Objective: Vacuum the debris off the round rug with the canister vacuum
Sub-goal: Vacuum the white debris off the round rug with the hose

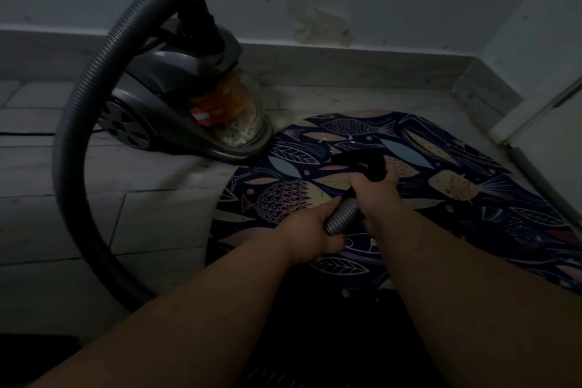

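Hands first: I see the left hand curled round the ribbed grey hose above the round rug, thumb lying along the ribs. The right hand is wrapped round the black hose handle, farther in over the rug's middle. The handle's tip is blurred, and I cannot tell whether it touches the rug.

The canister vacuum sits on the tile floor at the rug's far-left edge, its front lip touching or just overlapping that edge. Its clear dust cup faces the rug and holds white bits at the bottom. From the canister's top the hose arches up, then loops down to the left of the rug.

One or two pale specks of debris lie on the rug's far part, beyond the handle. A black power cord runs along the floor, well left of the rug. The baseboard stands beyond the rug's far edge.
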Demonstrator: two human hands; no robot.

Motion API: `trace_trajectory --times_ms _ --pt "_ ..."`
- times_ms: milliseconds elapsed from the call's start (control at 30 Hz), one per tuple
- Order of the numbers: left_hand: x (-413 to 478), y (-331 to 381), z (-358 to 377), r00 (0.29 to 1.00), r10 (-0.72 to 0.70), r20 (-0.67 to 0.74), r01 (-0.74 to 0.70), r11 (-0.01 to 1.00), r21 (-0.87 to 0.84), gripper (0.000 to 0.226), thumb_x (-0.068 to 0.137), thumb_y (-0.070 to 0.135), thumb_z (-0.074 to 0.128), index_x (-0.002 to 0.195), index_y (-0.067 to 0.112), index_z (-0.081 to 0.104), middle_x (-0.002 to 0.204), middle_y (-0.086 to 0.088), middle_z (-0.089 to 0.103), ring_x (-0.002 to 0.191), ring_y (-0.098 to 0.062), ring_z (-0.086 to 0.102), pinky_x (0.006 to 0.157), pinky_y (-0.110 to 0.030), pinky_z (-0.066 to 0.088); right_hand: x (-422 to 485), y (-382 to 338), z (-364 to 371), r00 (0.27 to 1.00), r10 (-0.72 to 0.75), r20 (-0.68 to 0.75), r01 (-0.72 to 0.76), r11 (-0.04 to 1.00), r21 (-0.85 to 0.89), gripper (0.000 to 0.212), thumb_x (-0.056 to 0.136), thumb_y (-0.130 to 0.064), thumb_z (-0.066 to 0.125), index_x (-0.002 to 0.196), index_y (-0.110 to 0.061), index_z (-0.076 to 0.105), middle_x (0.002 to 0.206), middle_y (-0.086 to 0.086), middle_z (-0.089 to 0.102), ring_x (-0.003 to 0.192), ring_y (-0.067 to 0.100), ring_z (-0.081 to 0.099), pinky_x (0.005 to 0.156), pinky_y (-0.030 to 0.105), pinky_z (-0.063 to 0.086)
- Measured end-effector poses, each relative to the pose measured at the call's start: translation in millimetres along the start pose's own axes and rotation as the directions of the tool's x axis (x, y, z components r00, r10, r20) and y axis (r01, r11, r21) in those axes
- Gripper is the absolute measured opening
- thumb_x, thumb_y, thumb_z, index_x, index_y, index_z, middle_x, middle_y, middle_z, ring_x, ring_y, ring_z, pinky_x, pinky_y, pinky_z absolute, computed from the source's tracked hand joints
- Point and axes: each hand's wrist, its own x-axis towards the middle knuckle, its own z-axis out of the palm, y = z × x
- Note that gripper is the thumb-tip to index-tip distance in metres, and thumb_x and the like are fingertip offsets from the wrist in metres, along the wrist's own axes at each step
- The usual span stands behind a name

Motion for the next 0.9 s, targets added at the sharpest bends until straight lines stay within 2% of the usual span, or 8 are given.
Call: trace_trajectory --times_ms 100,200,333,433,567,733,833,900 --pt "4.2 1.7 1.0 1.000 0.026 -0.008 -0.026 1.000 0.000 0.082 0.086 0.028 0.064 0.150 0.036 0.013 0.121 -0.005 0.059 0.075 -0.012 0.056 0.077 -0.023 0.050 2.0 -2.0 -1.9 1.000 -0.001 0.018 0.001 1.000 0.011 0.084 0.089 -0.025 0.059 0.151 -0.046 0.006 0.135 0.016 0.045 0.101 0.039 0.056 0.087 0.058 0.053" --pt "8.7 3.6 -2.0 0.999 0.041 -0.016 -0.040 0.999 0.018 0.081 0.087 0.029 0.063 0.150 0.033 0.013 0.120 -0.005 0.060 0.079 -0.009 0.054 0.075 -0.018 0.043 5.7 -5.0 -3.8 0.999 0.001 0.037 -0.002 0.999 0.032 0.082 0.091 -0.025 0.057 0.151 -0.046 0.006 0.131 0.015 0.047 0.098 0.037 0.056 0.084 0.053 0.054" --pt "15.8 4.4 -11.2 0.999 0.033 -0.027 -0.034 0.999 -0.012 0.081 0.087 0.030 0.062 0.150 0.036 0.010 0.114 -0.004 0.060 0.075 -0.010 0.059 0.071 -0.021 0.050 14.5 -12.8 0.7 0.997 -0.014 0.071 0.010 0.999 0.049 0.080 0.093 -0.024 0.056 0.152 -0.044 0.005 0.129 0.013 0.048 0.090 0.032 0.056 0.074 0.044 0.054" --pt "21.6 3.1 -18.6 0.998 0.030 -0.056 -0.029 0.999 0.031 0.081 0.088 0.033 0.061 0.150 0.036 0.009 0.129 -0.002 0.054 0.099 -0.015 0.060 0.085 -0.020 0.048 20.1 -18.7 9.1 0.997 -0.035 0.068 0.031 0.997 0.064 0.082 0.093 -0.024 0.058 0.153 -0.041 0.004 0.134 0.013 0.047 0.095 0.032 0.057 0.085 0.050 0.054" --pt "27.7 3.2 -25.7 0.995 0.036 -0.097 -0.032 0.999 0.039 0.079 0.087 0.033 0.062 0.149 0.039 0.012 0.134 -0.001 0.051 0.109 -0.014 0.055 0.090 -0.018 0.043 28.7 -26.7 16.5 0.996 -0.055 0.064 0.050 0.996 0.080 0.083 0.092 -0.021 0.058 0.155 -0.036 0.006 0.142 0.014 0.043 0.108 0.035 0.055 0.092 0.052 0.051" --pt "35.3 -0.9 -30.8 0.997 0.044 -0.070 -0.041 0.998 0.049 0.079 0.088 0.031 0.062 0.148 0.039 0.012 0.134 0.001 0.052 0.098 -0.008 0.053 0.078 -0.011 0.039 35.3 -27.9 20.1 0.996 -0.044 0.072 0.040 0.998 0.055 0.081 0.094 -0.023 0.056 0.155 -0.037 0.004 0.139 0.011 0.045 0.102 0.032 0.055 0.087 0.048 0.052" --pt "44.2 3.5 -30.2 0.997 0.064 -0.049 -0.060 0.994 0.089 0.080 0.088 0.029 0.062 0.149 0.037 0.010 0.138 -0.001 0.050 0.108 -0.019 0.060 0.090 -0.020 0.046 40.0 -28.5 13.7 0.999 -0.038 0.034 0.036 0.997 0.074 0.081 0.095 -0.023 0.057 0.156 -0.034 0.004 0.144 0.011 0.041 0.107 0.034 0.053 0.086 0.049 0.051" --pt "52.1 9.4 -27.5 0.997 0.070 -0.019 -0.069 0.996 0.063 0.079 0.088 0.028 0.062 0.149 0.038 0.013 0.131 -0.003 0.055 0.083 -0.017 0.064 0.075 -0.020 0.053 45.0 -31.1 5.8 1.000 -0.025 0.013 0.024 0.997 0.080 0.081 0.095 -0.022 0.057 0.155 -0.036 0.005 0.139 0.011 0.042 0.102 0.034 0.053 0.081 0.048 0.052"
